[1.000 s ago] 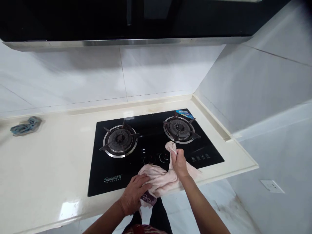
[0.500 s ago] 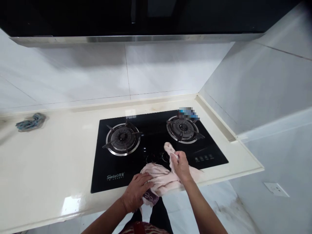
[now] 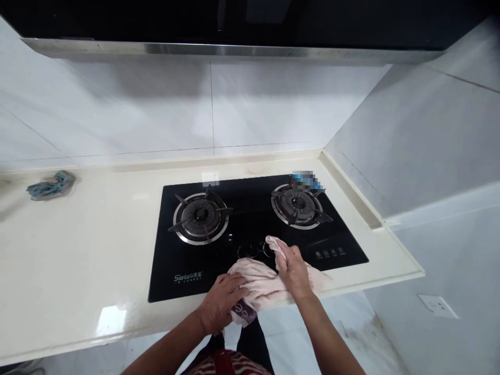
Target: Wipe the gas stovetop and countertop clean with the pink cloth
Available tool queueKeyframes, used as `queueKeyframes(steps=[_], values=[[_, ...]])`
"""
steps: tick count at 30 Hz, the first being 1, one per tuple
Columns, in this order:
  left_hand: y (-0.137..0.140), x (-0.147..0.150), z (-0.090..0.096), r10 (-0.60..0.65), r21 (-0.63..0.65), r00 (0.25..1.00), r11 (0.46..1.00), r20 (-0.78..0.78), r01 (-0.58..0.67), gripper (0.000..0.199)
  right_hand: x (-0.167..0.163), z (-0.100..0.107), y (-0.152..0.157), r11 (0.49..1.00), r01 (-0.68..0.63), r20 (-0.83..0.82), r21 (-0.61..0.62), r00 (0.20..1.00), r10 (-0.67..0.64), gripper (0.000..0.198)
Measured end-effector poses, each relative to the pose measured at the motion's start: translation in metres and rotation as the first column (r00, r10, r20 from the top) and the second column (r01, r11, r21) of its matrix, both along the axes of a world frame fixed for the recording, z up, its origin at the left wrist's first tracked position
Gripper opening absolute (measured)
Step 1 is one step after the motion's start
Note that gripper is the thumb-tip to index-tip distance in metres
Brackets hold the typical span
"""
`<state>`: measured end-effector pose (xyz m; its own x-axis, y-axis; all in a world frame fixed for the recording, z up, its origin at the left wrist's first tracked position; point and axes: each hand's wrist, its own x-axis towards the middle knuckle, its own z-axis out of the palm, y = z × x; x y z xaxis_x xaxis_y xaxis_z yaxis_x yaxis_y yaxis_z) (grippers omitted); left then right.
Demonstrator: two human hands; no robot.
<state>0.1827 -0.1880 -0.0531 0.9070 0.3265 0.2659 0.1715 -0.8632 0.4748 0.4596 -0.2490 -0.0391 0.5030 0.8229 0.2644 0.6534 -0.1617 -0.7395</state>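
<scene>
A pale pink cloth point(image 3: 265, 284) lies bunched over the front edge of the black gas hob point(image 3: 250, 208) and the counter, its purple printed end hanging at the counter's edge. My right hand point(image 3: 294, 272) is closed around a twisted corner, whose tip stands up near the hob's control knobs point(image 3: 248, 250). At the cloth's left side, my left hand point(image 3: 224, 299) presses down with its fingers curved over the fabric, just above the purple end. What lies under the left palm is hidden.
Two burners, the left one point(image 3: 200, 214) and the right one point(image 3: 298, 204), carry raised metal supports. A pixelated blue object point(image 3: 308, 182) sits behind the right burner. A crumpled blue-grey cloth point(image 3: 50, 186) lies far left on the cream counter point(image 3: 97, 234). A dark range hood point(image 3: 234, 49) hangs overhead.
The cloth's raised corner has tipped down slightly as my right hand pulled it a little toward me. My left hand stays on the cloth. The camera view has shifted slightly.
</scene>
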Motion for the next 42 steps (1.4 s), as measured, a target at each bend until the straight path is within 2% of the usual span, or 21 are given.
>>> queueKeyframes(steps=[3, 5, 9, 12, 16, 19, 22, 24, 26, 28, 29, 31, 32, 33, 34, 36, 37, 38, 39, 40, 42], values=[[-0.001, 0.001, -0.001, 0.008, 0.0, 1.0, 1.0, 0.015, -0.008, 0.049, -0.013, -0.002, -0.019, 0.999, -0.03, -0.019, 0.016, 0.999, 0.031, 0.038], [0.0, 0.001, -0.002, 0.0, -0.013, 1.0, 1.0, 0.005, 0.0, 0.049, -0.019, 0.007, -0.021, 0.998, -0.053, -0.056, 0.044, 0.997, 0.055, 0.035], [0.001, 0.0, -0.004, -0.016, -0.047, 1.0, 0.999, -0.018, 0.015, 0.051, -0.038, 0.028, 0.012, 0.994, -0.069, 0.025, 0.088, 0.997, 0.067, 0.041], [0.0, -0.001, -0.005, -0.005, -0.051, 1.0, 0.999, -0.025, 0.004, 0.053, -0.055, 0.022, 0.029, 0.992, -0.128, 0.159, -0.001, 0.979, 0.127, 0.046], [-0.003, 0.0, -0.003, 0.02, -0.054, 0.999, 0.998, -0.026, -0.022, 0.051, -0.057, 0.006, 0.001, 0.966, -0.25, 0.174, -0.069, 0.95, 0.259, 0.044], [-0.004, 0.002, -0.001, 0.029, -0.069, 0.999, 0.997, -0.017, -0.03, 0.049, -0.044, 0.013, -0.018, 0.931, -0.361, 0.058, -0.055, 0.929, 0.364, 0.038], [-0.005, 0.003, -0.002, 0.034, -0.065, 0.999, 0.997, 0.011, -0.034, 0.049, -0.042, 0.026, -0.007, 0.978, -0.203, 0.016, 0.05, 0.979, 0.202, 0.04], [-0.006, 0.003, -0.003, 0.042, -0.06, 0.998, 0.997, 0.044, -0.039, 0.047, -0.051, 0.029, 0.005, 0.989, -0.134, 0.019, 0.07, 0.991, 0.133, 0.041], [-0.008, 0.001, -0.004, 0.069, -0.073, 0.993, 0.995, 0.098, -0.062, 0.039, -0.064, 0.025, 0.007, 0.969, -0.246, 0.029, 0.022, 0.969, 0.245, 0.04], [-0.01, -0.001, -0.003, 0.114, -0.118, 0.981, 0.988, 0.154, -0.096, 0.032, -0.077, 0.016, -0.003, 0.921, -0.388, 0.041, -0.032, 0.92, 0.389, 0.038], [-0.011, -0.002, -0.001, 0.149, -0.159, 0.972, 0.98, 0.181, -0.12, 0.033, -0.083, 0.011, -0.012, 0.916, -0.399, 0.054, -0.041, 0.914, 0.401, 0.037], [-0.011, -0.004, 0.004, 0.281, -0.302, 0.929, 0.931, 0.239, -0.204, 0.035, -0.094, 0.004, -0.027, 0.965, -0.261, 0.1, -0.038, 0.959, 0.264, 0.039], [-0.011, -0.004, 0.008, 0.39, -0.411, 0.884, 0.872, 0.258, -0.265, 0.034, -0.1, 0.002, -0.032, 0.986, -0.159, 0.126, -0.047, 0.978, 0.164, 0.041], [-0.009, -0.004, 0.012, 0.516, -0.536, 0.818, 0.779, 0.254, -0.326, 0.031, -0.108, 0.001, -0.034, 0.994, -0.087, 0.151, -0.071, 0.984, 0.097, 0.043], [-0.007, -0.004, 0.016, 0.631, -0.654, 0.743, 0.661, 0.22, -0.368, 0.029, -0.117, 0.0, -0.034, 0.991, -0.065, 0.174, -0.115, 0.981, 0.085, 0.045], [-0.003, -0.002, 0.026, 0.772, -0.81, 0.628, 0.426, 0.093, -0.403, 0.031, -0.138, 0.0, -0.027, 0.965, -0.133, 0.209, -0.225, 0.961, 0.182, 0.05], [-0.001, -0.002, 0.031, 0.795, -0.842, 0.606, 0.348, 0.031, -0.413, 0.035, -0.148, -0.002, -0.021, 0.946, -0.179, 0.224, -0.271, 0.944, 0.243, 0.056], [0.0, -0.001, 0.036, 0.796, -0.85, 0.606, 0.31, -0.014, -0.426, 0.042, -0.157, -0.003, -0.016, 0.93, -0.207, 0.24, -0.303, 0.928, 0.285, 0.062], [0.001, -0.001, 0.04, 0.779, -0.842, 0.626, 0.309, -0.043, -0.442, 0.048, -0.163, -0.005, -0.011, 0.92, -0.222, 0.258, -0.322, 0.915, 0.311, 0.066], [0.002, -0.002, 0.044, 0.744, -0.825, 0.665, 0.337, -0.062, -0.454, 0.054, -0.166, -0.008, -0.008, 0.917, -0.227, 0.275, -0.329, 0.906, 0.323, 0.066], [0.002, -0.007, 0.049, 0.622, -0.779, 0.779, 0.448, -0.081, -0.439, 0.059, -0.16, -0.013, -0.008, 0.918, -0.233, 0.299, -0.322, 0.895, 0.332, 0.061]])
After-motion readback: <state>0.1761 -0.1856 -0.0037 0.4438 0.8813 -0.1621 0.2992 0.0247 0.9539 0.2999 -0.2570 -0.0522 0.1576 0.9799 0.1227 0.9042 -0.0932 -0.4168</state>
